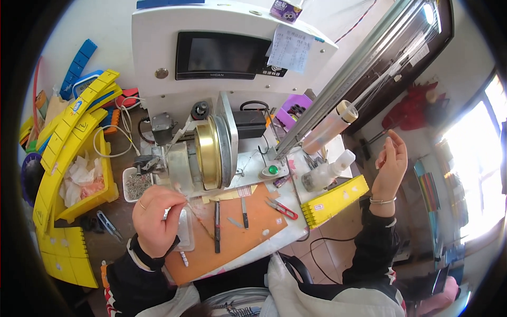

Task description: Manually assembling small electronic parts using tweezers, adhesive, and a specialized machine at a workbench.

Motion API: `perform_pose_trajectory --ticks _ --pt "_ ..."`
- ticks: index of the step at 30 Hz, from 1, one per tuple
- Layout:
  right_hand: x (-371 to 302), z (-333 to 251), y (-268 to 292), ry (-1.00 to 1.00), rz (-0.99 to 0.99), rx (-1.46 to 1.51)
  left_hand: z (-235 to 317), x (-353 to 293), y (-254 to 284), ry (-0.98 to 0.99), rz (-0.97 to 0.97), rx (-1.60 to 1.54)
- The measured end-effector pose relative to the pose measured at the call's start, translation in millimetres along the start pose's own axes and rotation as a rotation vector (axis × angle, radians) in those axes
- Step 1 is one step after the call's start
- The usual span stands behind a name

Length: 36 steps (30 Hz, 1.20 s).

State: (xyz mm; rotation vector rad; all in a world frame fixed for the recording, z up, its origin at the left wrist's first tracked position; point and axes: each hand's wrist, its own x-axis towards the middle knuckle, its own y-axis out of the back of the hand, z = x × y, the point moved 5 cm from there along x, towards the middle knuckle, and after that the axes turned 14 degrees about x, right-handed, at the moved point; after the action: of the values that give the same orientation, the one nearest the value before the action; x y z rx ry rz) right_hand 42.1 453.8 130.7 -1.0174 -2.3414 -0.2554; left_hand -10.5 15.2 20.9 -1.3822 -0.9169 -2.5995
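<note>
My left hand (157, 217) is closed in a pinch at the left edge of an orange-brown work board (264, 232). A thin brownish strand (200, 222) runs from near its fingertips toward a black-handled tool (217, 227); what the fingers hold is too small to make out. Below the hand sits a clear plastic tray (186, 238). Out to the right, my right hand (390, 165) is raised with its fingers curled together, apart from the bench; anything between them is too fine to see. A small knife (244, 212) and red-handled thread snips (283, 208) lie on the board.
Behind the board stands a white machine with a dark screen (222, 55) and a brass-coloured drum (207, 154). At left are a white tub of small metal pieces (138, 185) and a yellow bin (111, 185). A spray bottle (327, 171) and yellow block (338, 201) stand right.
</note>
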Motion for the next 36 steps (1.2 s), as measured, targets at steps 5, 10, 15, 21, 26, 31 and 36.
perform_pose_trajectory --ticks 5,10,15,21,26,31,36 --pt "-23 44 21 -0.26 -0.054 -0.043 0 1 5 0.012 0.036 0.029" --pt "-30 90 28 -0.079 -0.289 -0.427 -4 -3 -1 0.045 0.052 0.024" --pt "-32 85 22 -0.083 -0.203 -0.413 -7 -5 3 0.09 0.053 0.034" --pt "-60 14 30 0.081 0.221 0.393 -8 -2 2 0.095 -0.014 0.019" --pt "-130 -19 -79 -0.052 -0.25 0.85 -13 -6 3 0.187 -0.027 -0.158" --pt "-182 -11 -151 -0.335 -0.273 0.952 -8 -3 9 0.13 -0.057 -0.138" --pt "-202 2 -180 0.014 -0.299 0.721 -13 -4 4 0.059 -0.155 -0.126"
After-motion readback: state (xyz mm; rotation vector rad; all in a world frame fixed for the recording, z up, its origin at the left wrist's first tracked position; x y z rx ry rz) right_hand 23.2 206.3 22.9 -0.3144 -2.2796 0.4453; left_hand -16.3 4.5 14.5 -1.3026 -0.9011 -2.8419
